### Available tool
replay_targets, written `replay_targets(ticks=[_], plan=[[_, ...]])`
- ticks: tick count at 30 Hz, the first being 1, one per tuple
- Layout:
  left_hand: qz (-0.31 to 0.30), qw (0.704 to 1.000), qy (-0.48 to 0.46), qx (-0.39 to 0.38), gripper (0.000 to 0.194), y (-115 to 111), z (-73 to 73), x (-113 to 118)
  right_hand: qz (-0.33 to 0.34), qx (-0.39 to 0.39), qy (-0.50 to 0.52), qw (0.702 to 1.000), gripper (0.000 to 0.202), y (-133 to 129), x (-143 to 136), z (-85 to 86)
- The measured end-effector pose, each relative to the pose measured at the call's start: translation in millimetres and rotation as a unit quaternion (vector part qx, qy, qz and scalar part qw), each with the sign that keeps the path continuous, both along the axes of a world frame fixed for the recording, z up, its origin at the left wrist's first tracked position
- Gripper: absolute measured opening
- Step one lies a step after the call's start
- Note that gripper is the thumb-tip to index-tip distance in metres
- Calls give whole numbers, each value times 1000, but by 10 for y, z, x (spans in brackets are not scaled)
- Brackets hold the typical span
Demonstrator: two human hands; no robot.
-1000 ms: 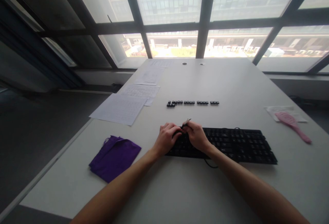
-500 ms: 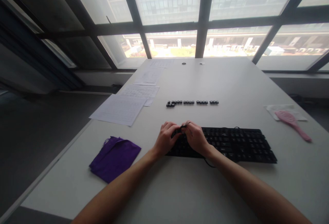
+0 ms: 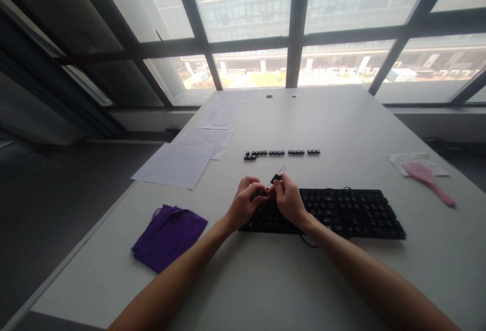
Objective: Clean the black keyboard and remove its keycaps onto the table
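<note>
A black keyboard (image 3: 341, 213) lies on the white table, its left end partly covered by my hands. My right hand (image 3: 289, 200) is closed around a wire keycap puller (image 3: 276, 178), with the black body at the fingertips and the thin wire prongs pointing up and away. Over the keyboard's upper left part, my left hand (image 3: 246, 200) has its fingers curled together close to the right fingertips; what they pinch, if anything, is hidden. Beyond the hands, several black keycaps (image 3: 296, 152) stand in a row of small groups, with a short second row at the left.
A folded purple cloth (image 3: 170, 237) lies left of my left forearm. Sheets of paper (image 3: 174, 164) run along the table's left edge. At the right, a pink hairbrush (image 3: 425, 176) rests partly on a white packet (image 3: 397, 161). Windows rise behind the table.
My right hand has turned and lifted the puller slightly, so its wires now point up and away from the keys. My left hand stays at the keyboard. The view has shifted slightly.
</note>
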State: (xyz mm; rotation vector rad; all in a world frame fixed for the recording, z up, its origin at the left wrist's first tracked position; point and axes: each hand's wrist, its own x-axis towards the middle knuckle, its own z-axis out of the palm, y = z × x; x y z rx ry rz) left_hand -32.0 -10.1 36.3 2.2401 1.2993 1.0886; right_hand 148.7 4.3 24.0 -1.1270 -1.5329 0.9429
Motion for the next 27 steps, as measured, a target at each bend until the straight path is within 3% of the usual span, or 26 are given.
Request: replay_targets(ticks=[4, 8, 11, 20, 27], plan=[[97, 992, -66, -43, 12, 394, 3, -63, -7, -21, 37, 999, 22, 19, -20, -50], [161, 981, -7, -107, 19, 886, -143, -99, 3, -10, 26, 1000, 20, 23, -19, -67], [186, 973, 38, -132, 13, 1089, -232, -89, 5, -8, 26, 1000, 17, 16, -10, -58], [202, 970, 93, -98, 19, 1087, -246, -96, 18, -8, 21, 1000, 14, 15, -16, -62], [270, 928, 196, -167, 39, 1083, -174, -44, 23, -4, 15, 1000, 13, 11, -12, -53]])
